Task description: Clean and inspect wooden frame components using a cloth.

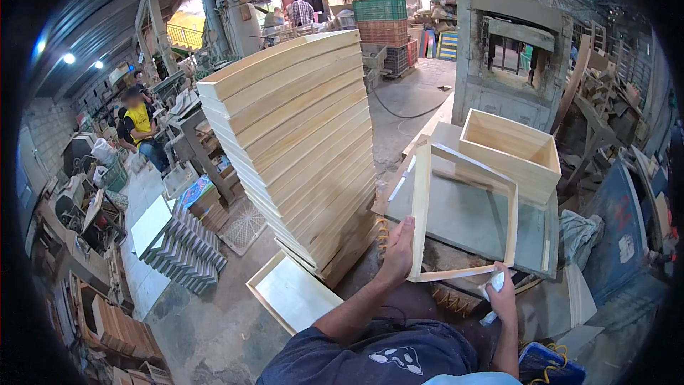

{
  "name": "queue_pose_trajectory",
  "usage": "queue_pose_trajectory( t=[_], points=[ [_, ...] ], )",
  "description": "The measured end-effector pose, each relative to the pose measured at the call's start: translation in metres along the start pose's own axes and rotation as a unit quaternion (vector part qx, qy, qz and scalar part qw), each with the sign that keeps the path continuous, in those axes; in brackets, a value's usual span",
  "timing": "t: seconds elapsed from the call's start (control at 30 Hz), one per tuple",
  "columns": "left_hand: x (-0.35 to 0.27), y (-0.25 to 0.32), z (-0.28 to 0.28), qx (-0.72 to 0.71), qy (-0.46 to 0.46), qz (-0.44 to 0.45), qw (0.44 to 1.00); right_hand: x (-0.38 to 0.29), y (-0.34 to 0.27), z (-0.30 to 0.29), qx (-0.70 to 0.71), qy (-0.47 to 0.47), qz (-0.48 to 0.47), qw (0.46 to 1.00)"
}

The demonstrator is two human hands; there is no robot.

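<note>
A pale, open rectangular wooden frame (420, 214) is tilted up over the workbench. My left hand (398, 254) grips its left side near the lower corner. At its lower right corner is my right hand (503, 297), with a crumpled whitish piece (494, 284) in its grasp, perhaps cloth or sandpaper. Those fingers meet the frame's edge. Through the frame shows the grey bench top (465, 208). A deep open wooden box (510, 160) stands behind the frame's right side.
A tall stack of shallow wooden boxes (304, 139) rises at left, with a tray-like box (294, 289) at its foot. Stacked panels (181, 246) stand farther left. A large grey machine (507, 59) is behind the bench. A person in a yellow vest (140, 123) sits at far left.
</note>
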State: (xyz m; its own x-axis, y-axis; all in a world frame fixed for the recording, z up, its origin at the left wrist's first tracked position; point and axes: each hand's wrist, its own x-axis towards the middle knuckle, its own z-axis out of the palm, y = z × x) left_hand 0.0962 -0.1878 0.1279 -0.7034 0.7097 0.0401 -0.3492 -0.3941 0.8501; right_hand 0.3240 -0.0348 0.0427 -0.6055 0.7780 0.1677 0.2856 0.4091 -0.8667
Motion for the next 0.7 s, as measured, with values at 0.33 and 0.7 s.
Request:
queue_pose_trajectory(
  t=[0.33, 0.7],
  points=[
    [0.01, -0.008, -0.002, 0.002, 0.051, 0.006, 0.999, -0.043, -0.098, 0.02, 0.085, -0.195, -0.056, 0.976],
    [0.009, -0.006, 0.005, -0.03, 0.067, 0.008, 0.997, -0.067, -0.114, 0.07, -0.123, -0.267, -0.283, 0.913]
  ],
)
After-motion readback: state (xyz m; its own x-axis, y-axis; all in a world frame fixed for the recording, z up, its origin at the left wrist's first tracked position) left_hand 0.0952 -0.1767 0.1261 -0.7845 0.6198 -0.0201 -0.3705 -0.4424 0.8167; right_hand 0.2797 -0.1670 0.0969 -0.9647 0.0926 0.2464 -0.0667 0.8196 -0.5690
